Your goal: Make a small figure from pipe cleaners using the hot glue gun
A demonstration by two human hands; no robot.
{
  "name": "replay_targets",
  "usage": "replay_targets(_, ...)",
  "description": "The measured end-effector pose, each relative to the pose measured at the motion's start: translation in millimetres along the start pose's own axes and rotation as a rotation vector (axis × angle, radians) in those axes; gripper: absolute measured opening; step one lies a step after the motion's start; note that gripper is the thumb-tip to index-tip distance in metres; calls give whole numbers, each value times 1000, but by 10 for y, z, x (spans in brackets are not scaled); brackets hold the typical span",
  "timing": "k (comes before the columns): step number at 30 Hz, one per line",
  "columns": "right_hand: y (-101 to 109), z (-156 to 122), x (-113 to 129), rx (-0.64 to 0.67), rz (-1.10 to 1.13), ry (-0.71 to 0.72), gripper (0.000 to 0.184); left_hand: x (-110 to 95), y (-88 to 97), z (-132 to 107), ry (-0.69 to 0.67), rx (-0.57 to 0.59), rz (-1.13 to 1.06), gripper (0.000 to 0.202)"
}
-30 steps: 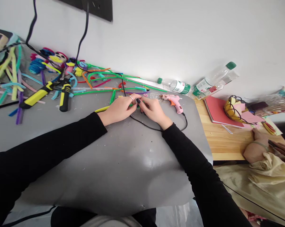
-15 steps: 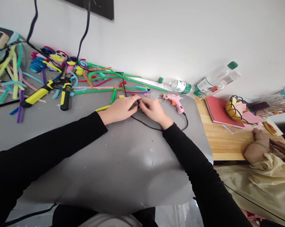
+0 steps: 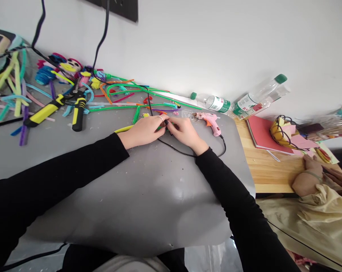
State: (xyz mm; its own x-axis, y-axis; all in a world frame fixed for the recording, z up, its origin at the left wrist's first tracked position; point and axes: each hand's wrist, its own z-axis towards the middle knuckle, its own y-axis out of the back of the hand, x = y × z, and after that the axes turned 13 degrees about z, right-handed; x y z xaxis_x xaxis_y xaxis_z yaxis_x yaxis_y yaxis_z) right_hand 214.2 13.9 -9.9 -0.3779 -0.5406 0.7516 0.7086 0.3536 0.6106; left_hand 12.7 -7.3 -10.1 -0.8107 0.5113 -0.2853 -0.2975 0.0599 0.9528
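Observation:
My left hand [image 3: 146, 131] and my right hand [image 3: 184, 131] meet over the grey table mat, fingertips pressed together. Both are closed in a pinch around something small. The fingers cover most of it, and only a little green shows between them, so I cannot make out what it is. Under my left wrist a yellow pipe cleaner [image 3: 123, 129] sticks out. Just beyond my left hand stands a short bent green pipe cleaner [image 3: 136, 115]. To the right of my right hand lies a pink hot glue gun [image 3: 212, 121], its black cord [image 3: 176, 150] looping below my hands.
Yellow-and-black pliers [image 3: 48, 110], loose pipe cleaners [image 3: 18, 88] and fuzzy figures [image 3: 71, 67] lie at the left. Plastic bottles [image 3: 218, 103] lean along the wall. On a wooden table [image 3: 269, 172] at right are a red book [image 3: 263, 132], a wire basket [image 3: 280, 134] and another person's arm [image 3: 308, 177].
Almost nothing differs. My hands stay pinched together in the same spot, and the view has shifted only slightly.

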Motion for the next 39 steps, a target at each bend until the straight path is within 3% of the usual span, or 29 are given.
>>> replay_targets(39, 1, 10, 24, 4, 3, -22, 24, 31, -50, 8, -7, -15, 30, 46)
